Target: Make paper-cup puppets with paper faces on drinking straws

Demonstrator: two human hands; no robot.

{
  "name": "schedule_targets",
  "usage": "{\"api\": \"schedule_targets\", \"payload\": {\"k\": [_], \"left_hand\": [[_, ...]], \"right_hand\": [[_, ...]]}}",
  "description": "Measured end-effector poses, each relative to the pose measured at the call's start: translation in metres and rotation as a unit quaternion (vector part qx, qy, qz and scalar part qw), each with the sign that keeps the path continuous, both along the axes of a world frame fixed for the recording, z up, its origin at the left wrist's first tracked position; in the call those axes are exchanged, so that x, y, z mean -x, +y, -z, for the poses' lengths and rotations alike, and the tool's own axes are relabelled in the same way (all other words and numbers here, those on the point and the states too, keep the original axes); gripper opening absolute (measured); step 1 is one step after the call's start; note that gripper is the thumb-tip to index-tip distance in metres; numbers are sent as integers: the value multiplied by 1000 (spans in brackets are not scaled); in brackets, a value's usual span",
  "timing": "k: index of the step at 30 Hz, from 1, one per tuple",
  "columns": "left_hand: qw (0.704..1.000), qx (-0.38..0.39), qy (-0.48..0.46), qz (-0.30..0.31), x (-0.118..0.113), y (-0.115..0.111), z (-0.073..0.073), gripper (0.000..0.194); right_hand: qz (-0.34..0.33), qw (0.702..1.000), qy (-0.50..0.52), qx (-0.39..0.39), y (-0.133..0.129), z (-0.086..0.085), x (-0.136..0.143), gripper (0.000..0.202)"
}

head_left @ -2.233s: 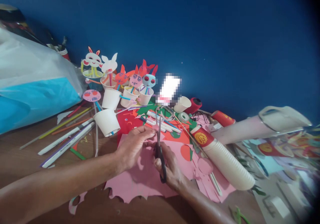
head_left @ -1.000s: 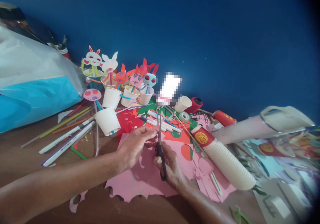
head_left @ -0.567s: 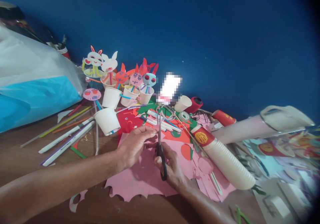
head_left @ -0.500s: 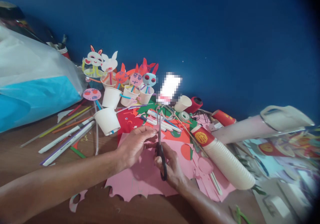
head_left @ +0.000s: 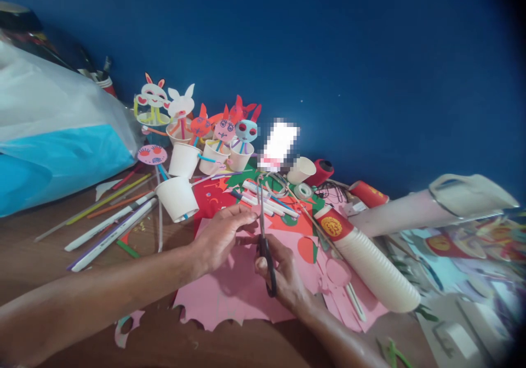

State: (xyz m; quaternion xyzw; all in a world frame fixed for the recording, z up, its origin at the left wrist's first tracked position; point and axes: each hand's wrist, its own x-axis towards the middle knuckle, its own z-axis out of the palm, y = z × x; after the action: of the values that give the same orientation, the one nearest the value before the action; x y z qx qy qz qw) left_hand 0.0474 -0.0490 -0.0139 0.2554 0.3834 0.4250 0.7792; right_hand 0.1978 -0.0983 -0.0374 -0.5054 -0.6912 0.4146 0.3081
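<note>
In my right hand (head_left: pixel 281 272) is a pair of scissors (head_left: pixel 270 266) with black handles, its blades pointing away from me and looking nearly closed. My left hand (head_left: pixel 224 234) pinches a small piece of pink paper (head_left: pixel 255 210) right beside the blades. Most of that piece is hidden by the fingers. Below both hands lies a large sheet of pink paper (head_left: pixel 222 302) with scalloped cuts along its near edge. A round pink cutout (head_left: pixel 338 271) rests on more pink paper to the right.
Paper puppets in white cups (head_left: pixel 184 160) stand at the back left, near a tipped cup (head_left: pixel 177 198). Markers (head_left: pixel 115 236) lie at left. A long stack of paper cups (head_left: pixel 370 264) lies at right. White pens (head_left: pixel 267 203) and a tape roll (head_left: pixel 303 191) sit beyond my hands.
Almost nothing differs. Both hands keep their places, with the small pink paper and scissors shifting only very slightly; the view itself has moved a touch.
</note>
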Motion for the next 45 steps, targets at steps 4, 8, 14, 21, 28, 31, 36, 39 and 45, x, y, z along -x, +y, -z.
{"api": "schedule_targets", "payload": {"k": [4,8,14,21,28,31,36,39,45], "left_hand": [[1000,-8,12,4,1,1,-2,8],[999,-22,30,10,2,2,-2,9],[998,-27,52,22,3,4,-1,11],[996,-47,70,22,5,7,-1,11],[985,-104,136,30,8,11,2,11],[981,-111,152,35,9,13,1,10],[975,-121,180,43,11,15,-3,8],[969,-151,190,48,13,17,-8,9],[969,-148,191,57,15,21,-15,10]], "right_hand": [[2,1000,-5,14,0,-1,-1,44],[3,1000,-6,21,2,-1,-3,40],[6,1000,-5,25,3,-3,-3,36],[1,1000,-2,18,5,-2,-5,31],[3,999,-11,37,6,-4,-7,24],[6,999,-8,46,6,-4,-7,23],[4,999,2,54,5,-2,-8,26],[-3,998,19,62,5,-2,-9,26],[-8,991,81,109,7,-6,-10,30]]}}
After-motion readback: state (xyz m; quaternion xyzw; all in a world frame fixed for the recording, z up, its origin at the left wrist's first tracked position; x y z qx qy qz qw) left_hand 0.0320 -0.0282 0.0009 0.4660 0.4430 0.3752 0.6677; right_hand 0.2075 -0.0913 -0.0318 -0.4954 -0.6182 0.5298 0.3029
